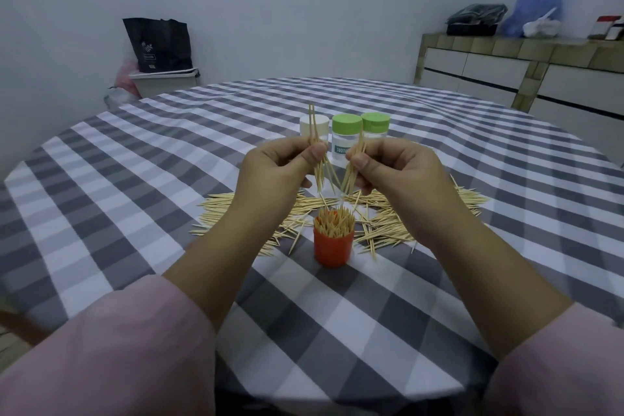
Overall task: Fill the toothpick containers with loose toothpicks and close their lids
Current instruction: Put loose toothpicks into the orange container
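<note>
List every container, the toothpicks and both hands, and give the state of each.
Orange container: upright, no lid, packed with toothpicks.
White-lid jar: upright, lid on.
Middle green-lid jar: upright, lid on.
Right green-lid jar: upright, lid on.
Loose toothpicks: scattered on the tablecloth.
Left hand: pinches a toothpick bunch.
Right hand: pinches another bunch.

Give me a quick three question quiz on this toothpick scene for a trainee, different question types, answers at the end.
1. True or false: the orange container has its lid on.
2. How many lidded containers stand behind the hands?
3. What does the left hand hold: A) a lid, B) toothpicks, C) nothing?

Key:
1. False; it is open and holds upright toothpicks.
2. Three: one white-lidded container and two green-lidded containers.
3. B; the right hand also holds a bunch.
</note>
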